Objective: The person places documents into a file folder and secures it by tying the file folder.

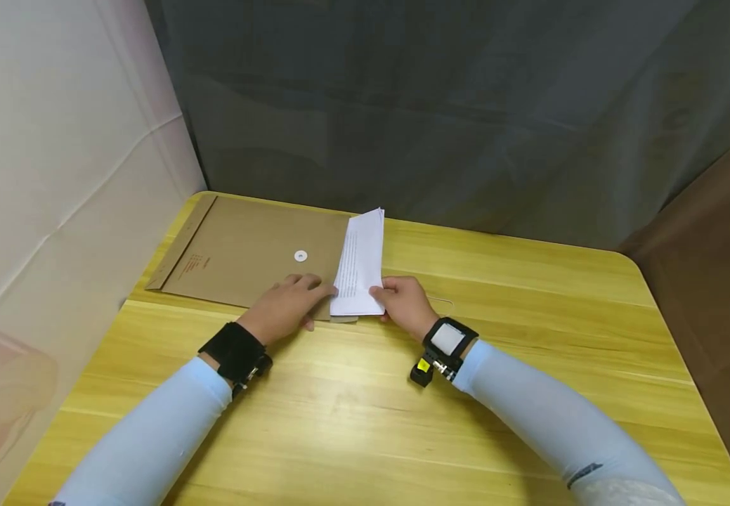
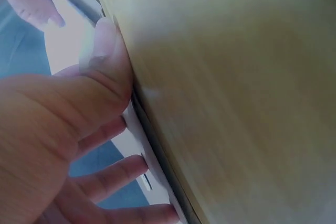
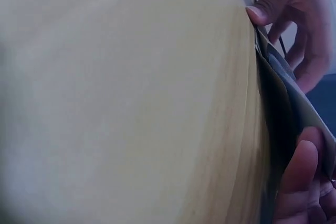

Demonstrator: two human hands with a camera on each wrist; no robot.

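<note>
While both wrist views blur, left hand [image 1: 285, 306] presses envelope [image 1: 244, 260] flat – right hand [image 1: 405, 303] pinches papers [image 1: 360, 263]

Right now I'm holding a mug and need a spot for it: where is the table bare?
The table is bare along the near edge between the two sleeves, and on the right side beyond the right hand. It is crowded at the far left, where the brown envelope lies with the white papers and the left hand.
</note>
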